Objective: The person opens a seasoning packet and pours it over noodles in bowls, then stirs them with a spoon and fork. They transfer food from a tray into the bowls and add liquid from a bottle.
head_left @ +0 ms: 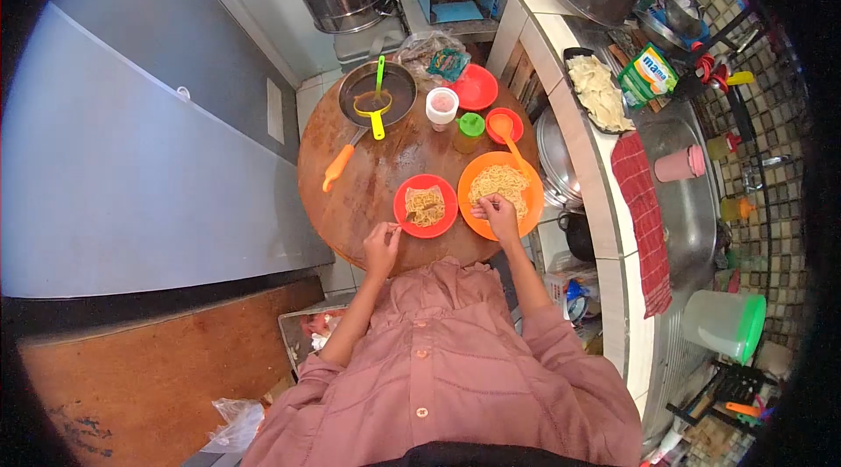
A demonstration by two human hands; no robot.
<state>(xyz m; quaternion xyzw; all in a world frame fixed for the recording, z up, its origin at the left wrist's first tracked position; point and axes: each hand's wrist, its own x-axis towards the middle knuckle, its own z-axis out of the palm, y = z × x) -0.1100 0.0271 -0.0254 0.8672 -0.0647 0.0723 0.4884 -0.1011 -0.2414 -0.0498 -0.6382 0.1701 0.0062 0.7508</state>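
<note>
My left hand (382,248) is closed at the left edge of a red plate (400,195). Its fingers pinch what looks like a thin utensil, whose dark tip reaches into the seasoned noodles (427,204); its exact kind is too small to tell. Over an orange plate (471,172) my right hand (498,215) is closed, fingertips together at the pale noodles (499,180). What they hold, if anything, I cannot make out. An orange ladle (505,128) leans from a small red bowl (517,127) onto the orange plate's far rim.
The round wooden table (350,222) carries a frying pan (396,81) with a yellow-green strainer (375,108), a white cup (441,116), a green-lidded jar (470,128) and another red plate (476,86). To the right runs a tiled counter (618,292) with a sink and red cloth (639,222).
</note>
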